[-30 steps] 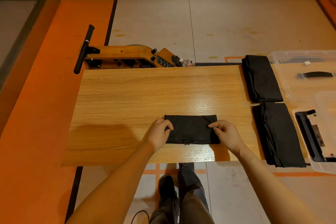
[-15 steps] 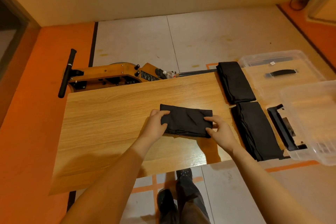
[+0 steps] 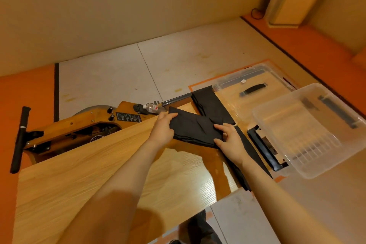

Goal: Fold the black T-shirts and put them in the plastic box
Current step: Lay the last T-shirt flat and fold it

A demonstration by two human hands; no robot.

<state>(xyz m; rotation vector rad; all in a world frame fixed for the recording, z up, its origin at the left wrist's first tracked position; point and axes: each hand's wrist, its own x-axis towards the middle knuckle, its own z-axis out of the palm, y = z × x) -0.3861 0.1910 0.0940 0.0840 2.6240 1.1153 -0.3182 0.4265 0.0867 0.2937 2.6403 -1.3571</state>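
A folded black T-shirt (image 3: 195,128) was held lifted above the far right part of a wooden table (image 3: 83,172), gripped at both ends. The left hand (image 3: 162,128) was curled round its left edge, fingers over the top and thumb beneath. The right hand (image 3: 229,139) pinched its right edge, fingers on top and thumb at the near side. Just beyond the right fingers, a second folded black T-shirt (image 3: 213,103) was laid at the table's far right corner. A third folded black T-shirt (image 3: 242,150) was seen directly beneath the right hand, stretched along the table's right edge and largely hidden by the forearm. To the right of the right fingers, well apart from them, a clear plastic box (image 3: 309,130) was set on the floor, with a clear lid (image 3: 255,89) bearing a black handle behind it. Beyond the left fingers, past the table's far edge, a wooden rowing machine (image 3: 79,125) was seen, a small plastic bottle (image 3: 150,106) resting on it.
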